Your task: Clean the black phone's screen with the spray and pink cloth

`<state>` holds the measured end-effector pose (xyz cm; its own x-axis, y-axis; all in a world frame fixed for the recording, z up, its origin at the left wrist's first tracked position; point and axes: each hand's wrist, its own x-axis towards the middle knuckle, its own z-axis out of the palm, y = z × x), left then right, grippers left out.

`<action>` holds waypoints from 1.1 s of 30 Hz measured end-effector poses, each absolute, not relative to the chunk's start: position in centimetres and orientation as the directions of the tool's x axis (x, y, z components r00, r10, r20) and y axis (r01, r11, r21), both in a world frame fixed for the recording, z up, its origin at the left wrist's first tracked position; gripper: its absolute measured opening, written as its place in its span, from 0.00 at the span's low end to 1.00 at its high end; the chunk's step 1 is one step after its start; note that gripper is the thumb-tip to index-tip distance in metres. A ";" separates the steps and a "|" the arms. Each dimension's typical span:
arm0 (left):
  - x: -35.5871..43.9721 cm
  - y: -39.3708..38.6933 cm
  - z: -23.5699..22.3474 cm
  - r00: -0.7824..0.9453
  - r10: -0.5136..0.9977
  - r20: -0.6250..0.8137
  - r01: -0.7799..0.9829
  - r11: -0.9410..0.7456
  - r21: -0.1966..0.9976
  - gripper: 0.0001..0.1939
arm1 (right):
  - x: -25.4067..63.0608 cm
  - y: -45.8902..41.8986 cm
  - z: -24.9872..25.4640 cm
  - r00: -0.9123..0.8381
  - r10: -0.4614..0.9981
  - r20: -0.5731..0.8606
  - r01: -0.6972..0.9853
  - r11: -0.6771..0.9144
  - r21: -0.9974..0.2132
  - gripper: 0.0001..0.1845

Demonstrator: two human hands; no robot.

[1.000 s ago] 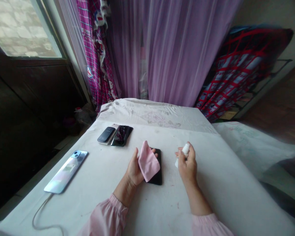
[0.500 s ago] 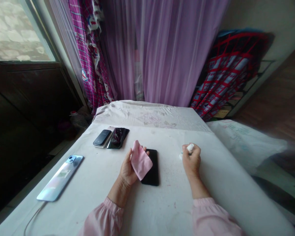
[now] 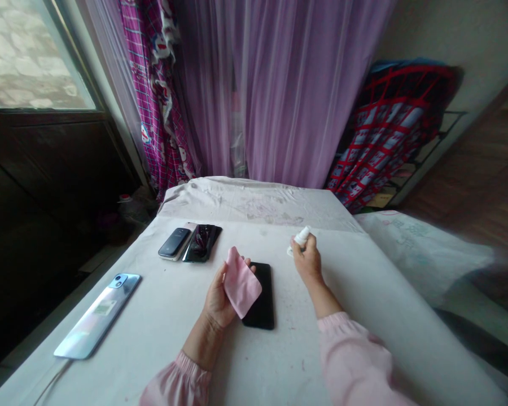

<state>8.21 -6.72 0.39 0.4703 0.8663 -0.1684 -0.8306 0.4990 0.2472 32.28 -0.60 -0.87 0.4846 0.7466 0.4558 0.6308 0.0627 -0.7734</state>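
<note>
My left hand (image 3: 220, 298) holds a folded pink cloth (image 3: 242, 286), which lies across the palm with the thumb along its edge. Below and to the right of the cloth, a black phone (image 3: 263, 307) lies flat on the white-covered table (image 3: 296, 355), partly covered from view by the cloth and fingers. Over the table to the right, my right hand (image 3: 308, 260) is closed around a small white spray bottle (image 3: 303, 235). Its white top points up and away from me, and the fingers hide part of its body.
Further back on the left, several phones lie close together, a dark one (image 3: 175, 243) and a glossy black one (image 3: 201, 242) among them. A silvery-blue phone (image 3: 101, 316) with a cable (image 3: 53, 382) lies near the left edge. Purple curtains (image 3: 296, 90) hang behind the table.
My right hand has moved left and away from me with the spray bottle, after first shifting slightly right. My left hand keeps the pink cloth near the black phone. The view has shifted a little.
</note>
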 end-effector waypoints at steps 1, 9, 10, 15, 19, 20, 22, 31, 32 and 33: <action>8.2 -6.7 0.4 0.466 0.868 -0.170 -0.833 0.496 0.246 0.17 | 31.8 0.4 -0.7 0.474 0.751 0.460 0.634 0.071 -0.770 0.26; 8.1 -6.4 0.1 0.453 0.882 -0.127 -0.850 0.471 0.235 0.16 | 30.1 4.3 -3.5 0.461 0.761 0.457 0.619 0.094 -0.780 0.25; 8.2 -6.4 0.2 0.450 0.884 -0.126 -0.853 0.468 0.231 0.16 | 30.0 4.4 -3.8 0.461 0.762 0.455 0.614 0.096 -0.783 0.26; 8.2 -6.3 0.2 0.450 0.883 -0.133 -0.856 0.469 0.217 0.16 | 30.2 4.5 -4.4 0.485 0.752 0.447 0.600 0.086 -0.795 0.35; 8.1 -6.2 -0.1 0.470 0.874 -0.124 -0.841 0.486 0.238 0.15 | 30.3 4.7 -4.6 0.494 0.744 0.450 0.589 0.095 -0.803 0.38; 8.0 -6.1 -0.1 0.471 0.874 -0.119 -0.840 0.485 0.245 0.15 | 30.3 4.8 -4.6 0.492 0.746 0.449 0.572 0.112 -0.813 0.39; 8.0 -6.1 -0.2 0.468 0.877 -0.111 -0.840 0.480 0.254 0.15 | 30.3 4.8 -4.7 0.476 0.754 0.453 0.527 0.169 -0.833 0.41; 8.2 -6.0 0.3 0.434 0.890 -0.137 -0.860 0.455 0.231 0.14 | 29.0 -2.6 -3.2 0.550 0.606 0.574 0.586 0.210 -0.783 0.23; 8.3 -6.1 0.4 0.439 0.888 -0.138 -0.859 0.460 0.226 0.15 | 28.3 -3.9 -2.8 0.522 0.664 0.535 0.541 0.228 -0.810 0.20; 8.3 -6.2 0.6 0.443 0.886 -0.138 -0.858 0.463 0.221 0.15 | 27.6 -5.1 -2.2 0.470 0.727 0.500 0.489 0.257 -0.834 0.19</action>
